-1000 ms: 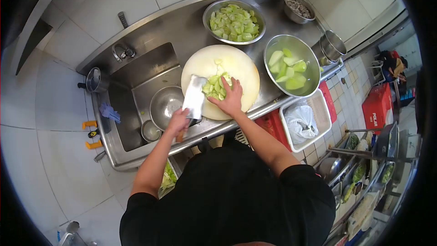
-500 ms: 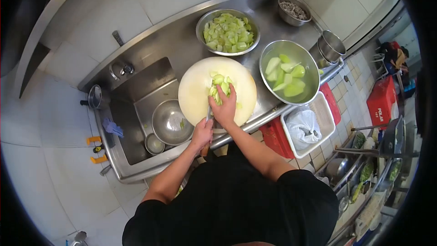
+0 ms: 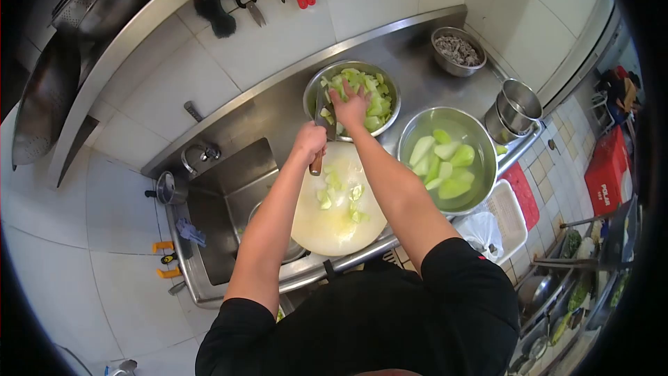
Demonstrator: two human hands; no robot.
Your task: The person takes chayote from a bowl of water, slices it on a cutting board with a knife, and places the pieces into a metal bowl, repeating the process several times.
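Pale-green vegetable chunks (image 3: 379, 103) fill a round steel bowl (image 3: 311, 101); the splayed right hand (image 3: 351, 108) touches them, the left hand (image 3: 309, 142) clenches a wooden-handled cleaver (image 3: 326, 123).

upper centre: two hands (image 3: 310, 141) (image 3: 350, 106), one cleaver (image 3: 321, 108); centre: one round board (image 3: 339, 237); top: one pair of scissors (image 3: 255, 12).

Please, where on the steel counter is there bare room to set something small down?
Bare steel lies between the chopped-vegetable bowl, the water-filled bowl and the bowl of greyish bits. The first bowl is crowded: right hand inside, left hand holding the cleaver at its rim.
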